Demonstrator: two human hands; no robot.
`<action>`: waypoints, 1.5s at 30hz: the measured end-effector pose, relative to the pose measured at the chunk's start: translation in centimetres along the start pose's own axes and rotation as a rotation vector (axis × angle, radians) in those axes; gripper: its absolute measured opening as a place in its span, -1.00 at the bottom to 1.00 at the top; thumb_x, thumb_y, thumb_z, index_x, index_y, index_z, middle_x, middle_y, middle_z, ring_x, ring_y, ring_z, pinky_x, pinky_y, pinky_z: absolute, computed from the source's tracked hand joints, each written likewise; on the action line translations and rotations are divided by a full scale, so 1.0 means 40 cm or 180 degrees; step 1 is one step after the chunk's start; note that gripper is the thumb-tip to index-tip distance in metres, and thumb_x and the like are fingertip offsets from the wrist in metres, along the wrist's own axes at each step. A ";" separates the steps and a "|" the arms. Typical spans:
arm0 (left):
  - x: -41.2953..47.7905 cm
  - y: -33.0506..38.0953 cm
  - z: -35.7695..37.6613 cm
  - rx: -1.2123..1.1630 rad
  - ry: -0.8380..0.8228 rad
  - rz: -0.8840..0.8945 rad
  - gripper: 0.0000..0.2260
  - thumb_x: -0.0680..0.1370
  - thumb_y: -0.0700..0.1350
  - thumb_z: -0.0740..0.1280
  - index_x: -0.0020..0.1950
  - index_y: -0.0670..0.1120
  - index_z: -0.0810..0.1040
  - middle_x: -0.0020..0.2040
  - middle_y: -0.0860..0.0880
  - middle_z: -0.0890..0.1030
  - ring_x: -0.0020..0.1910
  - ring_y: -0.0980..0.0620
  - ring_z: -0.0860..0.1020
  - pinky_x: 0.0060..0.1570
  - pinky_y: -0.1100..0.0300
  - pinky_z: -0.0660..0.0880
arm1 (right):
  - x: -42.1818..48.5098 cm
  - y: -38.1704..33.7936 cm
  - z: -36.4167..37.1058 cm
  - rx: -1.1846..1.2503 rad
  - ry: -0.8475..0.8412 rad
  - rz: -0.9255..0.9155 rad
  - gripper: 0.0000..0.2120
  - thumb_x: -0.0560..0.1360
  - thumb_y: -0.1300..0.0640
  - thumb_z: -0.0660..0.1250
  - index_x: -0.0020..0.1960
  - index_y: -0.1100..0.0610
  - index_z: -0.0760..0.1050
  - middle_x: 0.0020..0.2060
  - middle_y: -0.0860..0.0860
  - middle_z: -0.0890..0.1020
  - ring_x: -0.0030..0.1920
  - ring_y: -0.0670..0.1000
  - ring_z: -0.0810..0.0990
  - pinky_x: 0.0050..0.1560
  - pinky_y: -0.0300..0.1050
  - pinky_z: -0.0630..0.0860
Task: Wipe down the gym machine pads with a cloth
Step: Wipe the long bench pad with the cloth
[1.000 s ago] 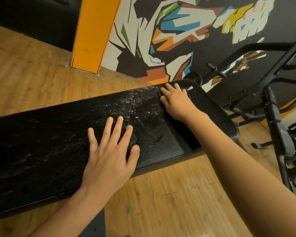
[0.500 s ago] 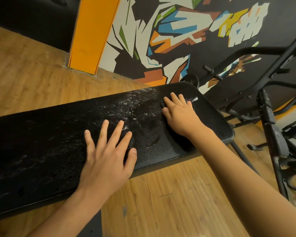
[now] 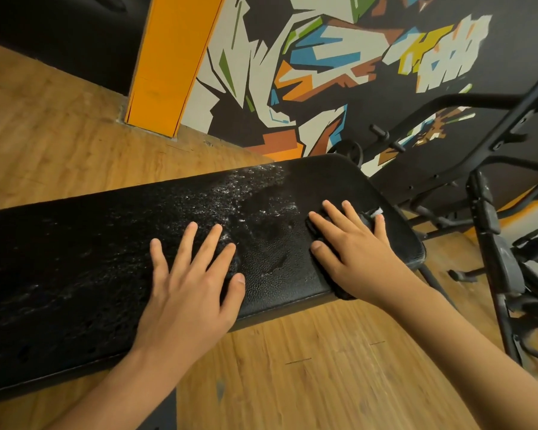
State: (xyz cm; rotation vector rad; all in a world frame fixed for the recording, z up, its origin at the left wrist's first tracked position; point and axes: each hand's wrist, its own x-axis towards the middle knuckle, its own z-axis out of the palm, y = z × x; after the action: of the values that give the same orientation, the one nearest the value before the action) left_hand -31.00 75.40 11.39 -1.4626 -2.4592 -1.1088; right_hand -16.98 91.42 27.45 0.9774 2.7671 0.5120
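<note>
Left hand [image 3: 187, 287]: fingers [image 3: 185, 243] are lying straight and spread wide, flat on the bench pad [image 3: 75, 274] and holding nothing, tips pointing toward 12 o'clock. The palm is overhanging the pad's near edge.

Right hand [image 3: 354, 252]: fingers [image 3: 334, 212] are likewise lying straight and fanned, pressing a dark cloth [image 3: 343, 294] flat onto the pad. They are aiming toward 11 o'clock. This hand is sitting at 3 o'clock of the left hand, apart from it, near the pad's rounded end.

Cloth: it is lying almost wholly under the right palm. Only a dark fringe is showing at 6 o'clock of the hand and between the fingers, with a small pale tag peeking out at 1 o'clock. Its full outline is hard to make out against the black pad.

Bench pad: its long axis is running from 9 o'clock to 3 o'clock, the rounded end tipping toward 2 o'clock. The 9 o'clock end is being cut off by the picture's edge. A patch of white droplets [image 3: 230, 193] is glistening at 12 o'clock of the left hand.

Surroundings: a wooden floor [image 3: 292, 383] is lying beneath, a painted mural wall [image 3: 323, 57] is standing at 12 o'clock, and a black machine frame [image 3: 494, 243] is standing at 3 o'clock, partly cropped.
</note>
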 end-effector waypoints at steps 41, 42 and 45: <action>0.006 0.001 0.015 0.0143 0.0120 0.0053 -0.48 0.65 0.17 0.06 0.47 -0.07 0.51 0.58 -0.05 0.33 0.62 -0.12 0.15 0.50 -0.37 -0.04 | 0.399 -0.018 -0.015 0.0139 0.0070 -0.0179 -0.57 0.74 0.00 0.00 0.59 0.04 0.24 0.52 0.09 0.30 0.55 0.18 0.16 0.53 0.45 -0.05; 0.007 0.000 0.015 0.0142 0.0109 0.0055 -0.48 0.65 0.16 0.06 0.47 -0.07 0.51 0.58 -0.05 0.32 0.62 -0.12 0.15 0.50 -0.38 -0.04 | 0.415 -0.025 -0.019 0.0141 0.0025 -0.0124 -0.59 0.74 0.00 0.00 0.55 0.04 0.27 0.49 0.10 0.33 0.54 0.18 0.17 0.52 0.46 -0.06; 0.008 -0.002 0.014 0.0138 0.0094 0.0051 -0.48 0.65 0.16 0.05 0.46 -0.07 0.51 0.58 -0.05 0.33 0.62 -0.13 0.16 0.50 -0.40 0.00 | 0.447 -0.041 -0.023 0.0156 -0.0024 0.0061 -0.63 0.74 0.00 0.00 0.49 0.06 0.33 0.49 0.15 0.32 0.54 0.23 0.16 0.52 0.46 -0.05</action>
State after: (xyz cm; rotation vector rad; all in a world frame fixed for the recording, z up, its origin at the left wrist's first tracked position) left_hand -31.07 75.97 11.05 -1.4411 -2.4316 -1.0597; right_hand -31.98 101.33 27.02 1.0151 2.7787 0.4443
